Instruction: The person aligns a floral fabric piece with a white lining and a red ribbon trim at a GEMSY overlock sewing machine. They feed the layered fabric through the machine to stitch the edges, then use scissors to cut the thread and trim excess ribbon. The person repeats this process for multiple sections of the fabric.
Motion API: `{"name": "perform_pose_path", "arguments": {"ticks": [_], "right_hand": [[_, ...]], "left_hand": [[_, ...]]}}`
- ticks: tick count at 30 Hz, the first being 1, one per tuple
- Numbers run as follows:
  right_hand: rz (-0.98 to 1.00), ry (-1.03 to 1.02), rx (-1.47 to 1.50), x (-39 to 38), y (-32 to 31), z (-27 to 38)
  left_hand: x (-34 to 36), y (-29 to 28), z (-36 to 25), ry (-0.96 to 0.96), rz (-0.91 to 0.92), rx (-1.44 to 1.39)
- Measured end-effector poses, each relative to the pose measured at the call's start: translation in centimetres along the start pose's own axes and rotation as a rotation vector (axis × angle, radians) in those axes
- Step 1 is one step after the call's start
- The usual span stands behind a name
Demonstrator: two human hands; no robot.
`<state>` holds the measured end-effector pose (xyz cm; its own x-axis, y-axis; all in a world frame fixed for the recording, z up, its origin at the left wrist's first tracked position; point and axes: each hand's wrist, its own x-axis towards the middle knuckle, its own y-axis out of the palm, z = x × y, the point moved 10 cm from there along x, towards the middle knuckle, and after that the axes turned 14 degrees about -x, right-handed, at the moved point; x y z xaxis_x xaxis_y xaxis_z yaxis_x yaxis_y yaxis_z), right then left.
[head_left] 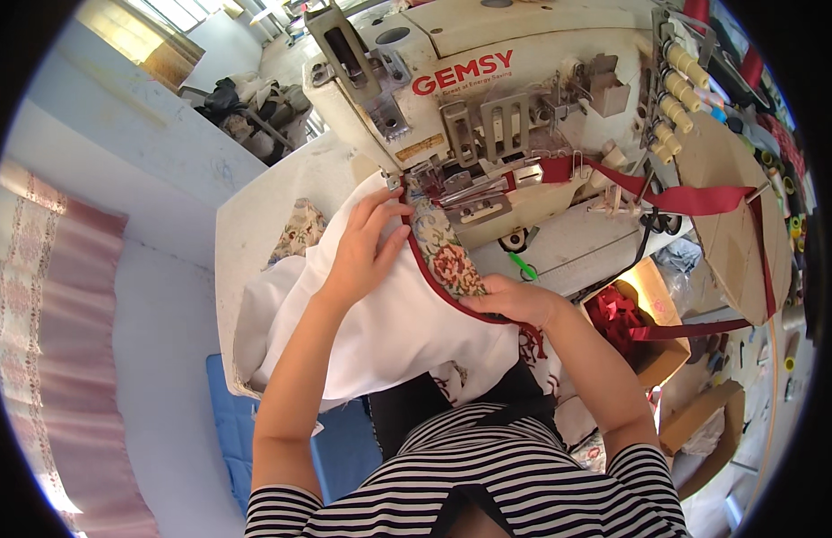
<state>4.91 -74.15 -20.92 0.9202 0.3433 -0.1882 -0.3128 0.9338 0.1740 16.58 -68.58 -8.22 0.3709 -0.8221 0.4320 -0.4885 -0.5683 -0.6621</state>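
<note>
A large white cloth (389,332) drapes over the sewing machine's table and down onto my lap. Its curved edge carries a dark red binding (422,267), and a floral woven fabric (441,255) shows beside it. My left hand (367,247) lies on the white cloth with fingers stretched out, fingertips at the bound edge close to the needle area. Further right, my right hand (522,300) grips the floral fabric at the binding, thumb on top. Red tape (703,199) runs through a metal guide (492,184) on the sewing machine (559,67).
An open cardboard box (669,354) with red material stands right of my right forearm. A bright green tool (524,266) lies below the machine head. Beige tension knobs (676,112) line the machine's right side. A floral cloth piece (297,231) rests at the table's left.
</note>
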Motion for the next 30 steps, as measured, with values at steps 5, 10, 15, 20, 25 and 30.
{"name": "perform_pose_path", "arguments": {"ticks": [5,10,15,20,25,30], "right_hand": [[-0.012,-0.078,-0.051,1.8,-1.7,1.0],[-0.051,-0.082,0.026,2.6,-1.8,2.9],[-0.34,0.009,-0.646,1.2,-4.0,2.8],[-0.279,0.283,-1.089,-2.5,-3.3,3.3],[-0.085,0.143,-0.477,-2.6,-0.2,1.4],[-0.113,0.084,-0.158,-1.0,1.4,-1.1]], "left_hand": [[1.6,-0.5,2.1,-0.068,0.047,-0.024],[2.5,-1.4,2.6,0.04,0.118,0.137],[0.5,0.3,-4.5,0.385,0.301,0.403],[-6.0,3.6,-13.1,0.29,0.407,-0.153],[-11.6,6.8,-15.0,-0.036,0.489,-0.443],[-19.5,14.1,-10.1,-0.603,0.748,-0.938]]}}
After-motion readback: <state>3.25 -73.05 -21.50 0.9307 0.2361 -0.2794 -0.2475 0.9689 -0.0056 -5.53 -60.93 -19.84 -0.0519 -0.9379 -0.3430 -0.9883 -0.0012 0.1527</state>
